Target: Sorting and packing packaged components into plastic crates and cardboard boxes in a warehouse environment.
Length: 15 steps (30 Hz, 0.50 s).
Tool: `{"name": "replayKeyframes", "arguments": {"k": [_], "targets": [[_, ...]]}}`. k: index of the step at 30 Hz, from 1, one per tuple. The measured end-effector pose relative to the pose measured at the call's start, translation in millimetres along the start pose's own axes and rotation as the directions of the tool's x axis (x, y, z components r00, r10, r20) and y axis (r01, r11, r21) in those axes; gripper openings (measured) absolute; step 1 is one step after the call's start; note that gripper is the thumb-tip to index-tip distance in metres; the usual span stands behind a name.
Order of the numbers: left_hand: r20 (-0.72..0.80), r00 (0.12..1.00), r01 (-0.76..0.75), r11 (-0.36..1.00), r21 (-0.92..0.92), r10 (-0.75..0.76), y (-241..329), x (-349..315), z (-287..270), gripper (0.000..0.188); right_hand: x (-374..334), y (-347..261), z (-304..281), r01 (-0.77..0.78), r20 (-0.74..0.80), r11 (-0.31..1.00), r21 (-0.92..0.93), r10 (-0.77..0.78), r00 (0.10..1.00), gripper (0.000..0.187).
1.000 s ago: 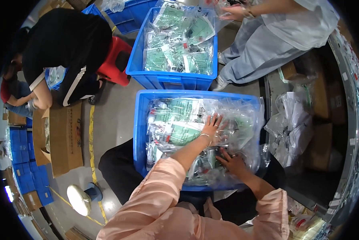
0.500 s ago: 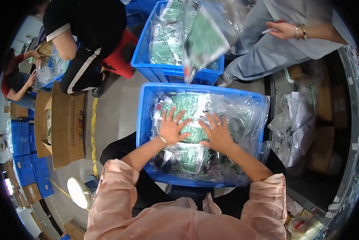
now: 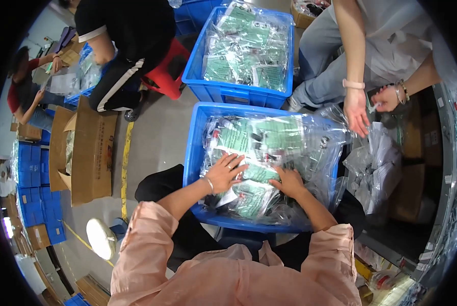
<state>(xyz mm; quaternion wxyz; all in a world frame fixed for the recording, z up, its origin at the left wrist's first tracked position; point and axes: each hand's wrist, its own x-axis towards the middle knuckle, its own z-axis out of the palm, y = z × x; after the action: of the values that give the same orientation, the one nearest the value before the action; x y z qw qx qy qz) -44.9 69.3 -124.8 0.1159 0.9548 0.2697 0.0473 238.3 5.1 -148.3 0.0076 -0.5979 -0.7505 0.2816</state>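
A blue plastic bin (image 3: 191,148) stands in front of me, heaped with clear plastic bags that hold green printed sheets and small dark parts. My left hand (image 3: 225,174) lies on the bags left of the middle, fingers spread. To its right, my right hand (image 3: 290,182) presses down on the heap, its fingers apart and partly sunk among the plastic. Neither hand grips a bag. Beyond my fingers, a bag with a green sheet (image 3: 279,133) lies across the far part of the heap. Loose clear film bulges along the bin's right side.
A second blue bin (image 3: 228,94) full of similar bags stands just beyond mine. At the right, a co-worker's hands (image 3: 358,115) reach over white plastic bags (image 3: 379,168). An open cardboard box (image 3: 93,158) stands left, near a red stool (image 3: 170,81) under a seated person.
The bag that the co-worker was swinging over the far bin is gone from there, and that person's hands are now at the right. My hands still rest on the heap, the right one shifted slightly.
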Motion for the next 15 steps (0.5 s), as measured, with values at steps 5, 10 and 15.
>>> {"name": "replayKeyframes", "arguments": {"k": [5,10,15], "targets": [[0.037,0.968,0.252,0.963,-0.098,-0.25,-6.8,0.4,1.2,0.048,-3.1,-19.2,-17.4,-0.113,0.083,0.974,-0.198,0.131,0.988,0.059],[-0.003,0.97,0.241,0.956,0.164,-0.244,-35.7,27.3,-2.6,0.047,-1.7,-99.6,-31.7,0.26,-0.227,0.958,-0.123,-0.282,0.932,0.074],[0.004,0.945,0.323,0.932,0.165,-0.328,-53.7,40.4,6.0,0.049,33.7,-105.2,4.4,0.251,-0.219,0.965,-0.077,-0.262,0.94,0.071]]}}
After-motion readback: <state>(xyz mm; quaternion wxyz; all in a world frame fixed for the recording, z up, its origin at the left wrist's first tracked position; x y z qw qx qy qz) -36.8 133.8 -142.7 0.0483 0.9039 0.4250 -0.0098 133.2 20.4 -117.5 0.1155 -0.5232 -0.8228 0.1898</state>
